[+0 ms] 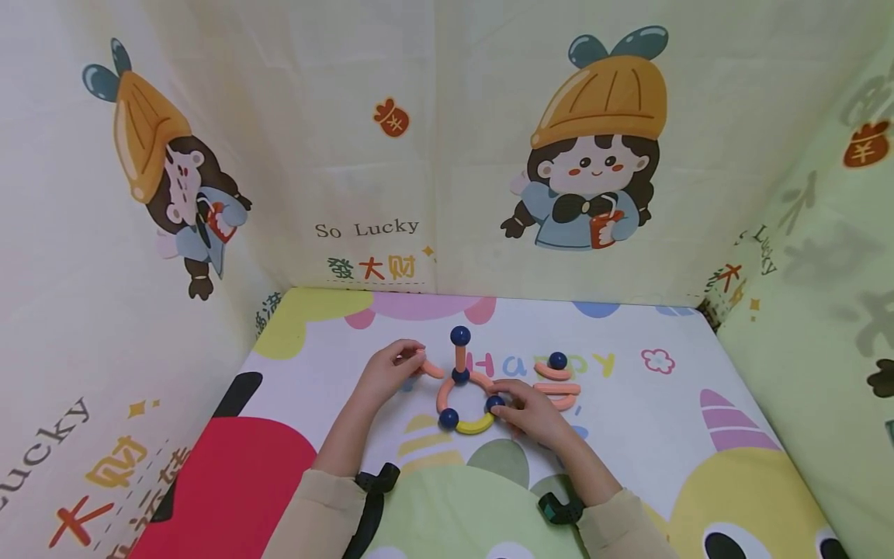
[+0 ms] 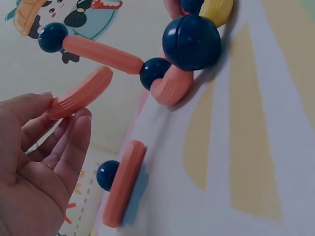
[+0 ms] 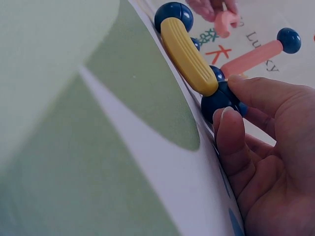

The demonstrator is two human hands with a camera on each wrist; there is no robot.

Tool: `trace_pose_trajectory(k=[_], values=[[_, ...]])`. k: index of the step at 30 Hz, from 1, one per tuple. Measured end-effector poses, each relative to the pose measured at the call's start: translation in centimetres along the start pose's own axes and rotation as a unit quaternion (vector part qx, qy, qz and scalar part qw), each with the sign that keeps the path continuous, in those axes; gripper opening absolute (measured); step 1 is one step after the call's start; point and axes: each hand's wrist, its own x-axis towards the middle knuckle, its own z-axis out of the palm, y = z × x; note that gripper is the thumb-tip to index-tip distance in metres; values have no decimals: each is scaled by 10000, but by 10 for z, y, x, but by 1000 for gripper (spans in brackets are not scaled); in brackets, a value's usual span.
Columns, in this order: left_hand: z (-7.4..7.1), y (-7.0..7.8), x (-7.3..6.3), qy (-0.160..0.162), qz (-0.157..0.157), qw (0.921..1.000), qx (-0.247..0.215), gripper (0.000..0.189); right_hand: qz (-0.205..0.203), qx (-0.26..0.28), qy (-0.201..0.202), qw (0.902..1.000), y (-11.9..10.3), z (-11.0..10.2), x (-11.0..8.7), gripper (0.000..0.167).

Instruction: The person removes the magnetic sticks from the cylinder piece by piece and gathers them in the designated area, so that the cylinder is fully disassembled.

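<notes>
A ring of curved magnetic rods and blue balls lies on the printed mat, with a yellow curved rod (image 1: 476,425) at its near side. From the ring's far ball rises a straight pink rod (image 1: 460,359), topped by another blue ball (image 1: 460,335). My left hand (image 1: 391,371) pinches a loose curved pink rod (image 2: 81,93) between thumb and fingers, left of the upright rod. At the ring's right side, my right hand (image 1: 532,411) grips a blue ball (image 3: 219,105) where the yellow rod ends. Beyond the left hand, its wrist view shows a straight pink rod (image 2: 124,184) beside a blue ball (image 2: 108,175).
Right of the ring lie loose pieces: a blue ball (image 1: 557,360), a curved pink rod (image 1: 552,373), a straight pink rod (image 1: 556,388) and another curved one (image 1: 564,403). Printed cloth walls (image 1: 475,194) stand behind the mat and on both sides.
</notes>
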Motion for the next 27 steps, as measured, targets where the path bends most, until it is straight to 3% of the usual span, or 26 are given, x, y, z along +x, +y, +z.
trace_pose_trajectory(k=[9,27], values=[[-5,-25,0,242,-455,9959,-740,33,140,-45,10,9999,-1,0,0,37],[-9,-47,-5,524,-1071,9915,-512,30,168,-69,16,9998,1,1,2,36]])
